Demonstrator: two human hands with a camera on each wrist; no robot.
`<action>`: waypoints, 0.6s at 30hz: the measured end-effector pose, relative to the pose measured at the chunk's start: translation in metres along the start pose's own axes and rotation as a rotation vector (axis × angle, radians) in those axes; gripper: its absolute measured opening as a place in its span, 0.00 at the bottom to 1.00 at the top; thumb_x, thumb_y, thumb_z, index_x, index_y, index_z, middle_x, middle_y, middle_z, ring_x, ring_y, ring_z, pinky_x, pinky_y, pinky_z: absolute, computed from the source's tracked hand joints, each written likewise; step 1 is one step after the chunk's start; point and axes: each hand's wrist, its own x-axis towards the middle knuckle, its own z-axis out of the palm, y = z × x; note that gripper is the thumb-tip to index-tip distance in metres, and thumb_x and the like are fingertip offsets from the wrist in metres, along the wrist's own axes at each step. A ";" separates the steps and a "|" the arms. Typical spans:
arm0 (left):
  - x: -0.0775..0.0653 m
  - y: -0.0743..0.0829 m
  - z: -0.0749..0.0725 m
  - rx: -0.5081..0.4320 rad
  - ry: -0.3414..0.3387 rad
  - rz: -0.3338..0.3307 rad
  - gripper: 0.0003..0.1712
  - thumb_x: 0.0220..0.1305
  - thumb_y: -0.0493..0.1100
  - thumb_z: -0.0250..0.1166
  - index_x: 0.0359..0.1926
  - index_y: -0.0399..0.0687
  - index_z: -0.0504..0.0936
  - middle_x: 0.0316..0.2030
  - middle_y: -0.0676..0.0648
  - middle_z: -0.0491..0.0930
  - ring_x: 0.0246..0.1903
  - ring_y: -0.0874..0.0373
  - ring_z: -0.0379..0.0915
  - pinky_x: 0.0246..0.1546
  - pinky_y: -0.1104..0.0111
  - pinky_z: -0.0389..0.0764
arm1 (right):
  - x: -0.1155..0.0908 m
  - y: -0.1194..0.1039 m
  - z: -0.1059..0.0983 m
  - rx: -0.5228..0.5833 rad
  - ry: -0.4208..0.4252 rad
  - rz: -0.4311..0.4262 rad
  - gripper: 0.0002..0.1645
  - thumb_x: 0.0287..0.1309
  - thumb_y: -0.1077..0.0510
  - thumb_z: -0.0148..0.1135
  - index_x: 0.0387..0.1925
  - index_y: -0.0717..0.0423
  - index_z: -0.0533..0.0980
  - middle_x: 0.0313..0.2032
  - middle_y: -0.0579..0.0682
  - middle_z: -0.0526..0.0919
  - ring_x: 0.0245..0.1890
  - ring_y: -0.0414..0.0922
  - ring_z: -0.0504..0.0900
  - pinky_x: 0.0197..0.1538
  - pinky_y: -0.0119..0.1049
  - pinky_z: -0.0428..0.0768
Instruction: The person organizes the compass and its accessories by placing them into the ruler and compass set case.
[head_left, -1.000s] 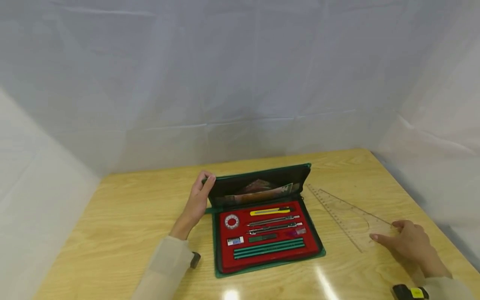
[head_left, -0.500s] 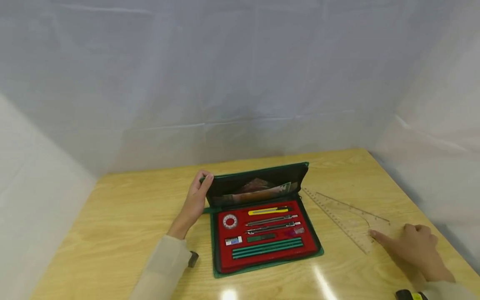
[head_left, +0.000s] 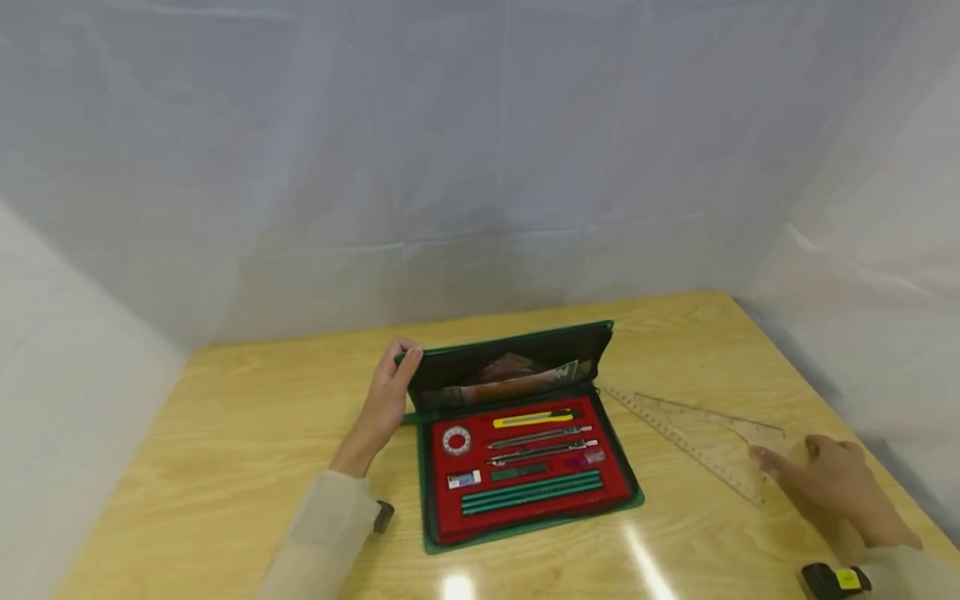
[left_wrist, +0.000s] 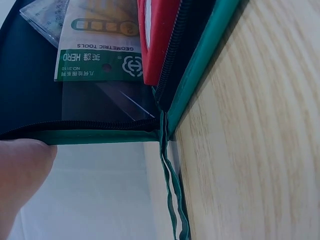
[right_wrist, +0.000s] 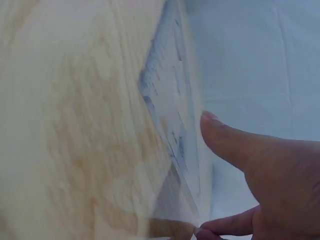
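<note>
A green zip-up geometry set case (head_left: 537, 521) lies with its lid (head_left: 457, 367) tilted up. At the lid's left edge my left hand (head_left: 382, 404) grips, thumb towards me; the left wrist view shows the thumb (left_wrist: 22, 172) on the zipped edge. The lid pocket holds a card (left_wrist: 97, 65) printed "GEOMETRIC TOOLS". To the right, a clear plastic set square (head_left: 708, 460) lies on the table. My right hand (head_left: 832, 483) is at its near right side, thumb at the plastic. Thumb and fingers are spread apart in the right wrist view, with fingertips right at a corner.
In the case's red tray sit a yellow utility knife (head_left: 532, 419), two compasses (head_left: 540, 453), a round white disc (head_left: 456, 440), an eraser (head_left: 464, 478), a purple-clear piece (head_left: 586, 460) and green pencils (head_left: 531, 493). White sheeting (head_left: 480, 167) surrounds the wooden table (head_left: 247, 450).
The set square has turned and slid slightly towards me, with my right hand following it. The right fingers have drawn back from its far edge. My left hand keeps hold of the lid.
</note>
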 end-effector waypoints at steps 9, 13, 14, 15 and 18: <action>-0.002 0.000 0.001 -0.017 -0.011 -0.004 0.12 0.76 0.43 0.44 0.41 0.37 0.64 0.40 0.45 0.62 0.46 0.54 0.58 0.51 0.62 0.58 | 0.005 -0.017 -0.002 -0.021 0.009 0.018 0.63 0.58 0.27 0.50 0.52 0.91 0.57 0.45 0.89 0.57 0.44 0.79 0.62 0.40 0.68 0.68; -0.003 0.007 0.001 -0.013 -0.007 -0.007 0.11 0.76 0.41 0.43 0.41 0.35 0.64 0.39 0.45 0.62 0.45 0.55 0.58 0.50 0.63 0.58 | 0.011 -0.009 -0.004 0.043 -0.026 0.038 0.68 0.57 0.27 0.52 0.58 0.91 0.46 0.50 0.89 0.52 0.47 0.79 0.60 0.42 0.68 0.68; -0.003 0.007 0.001 -0.015 -0.007 -0.008 0.11 0.76 0.40 0.43 0.41 0.35 0.64 0.39 0.45 0.62 0.45 0.55 0.58 0.50 0.63 0.58 | 0.013 -0.006 -0.004 0.060 -0.029 0.047 0.69 0.56 0.27 0.53 0.59 0.91 0.44 0.50 0.89 0.52 0.48 0.79 0.61 0.43 0.68 0.69; -0.004 0.008 0.001 -0.017 -0.007 -0.011 0.11 0.76 0.40 0.43 0.41 0.35 0.64 0.39 0.44 0.62 0.45 0.54 0.58 0.50 0.62 0.58 | 0.014 -0.003 -0.003 0.076 -0.028 0.053 0.69 0.56 0.28 0.55 0.59 0.91 0.43 0.50 0.89 0.54 0.49 0.79 0.62 0.44 0.67 0.69; -0.003 0.001 0.001 -0.021 -0.004 -0.003 0.12 0.76 0.43 0.44 0.41 0.36 0.64 0.40 0.44 0.63 0.46 0.54 0.58 0.51 0.61 0.58 | 0.018 0.003 -0.003 0.108 -0.018 0.052 0.69 0.56 0.30 0.58 0.58 0.92 0.43 0.49 0.88 0.60 0.49 0.78 0.64 0.47 0.65 0.70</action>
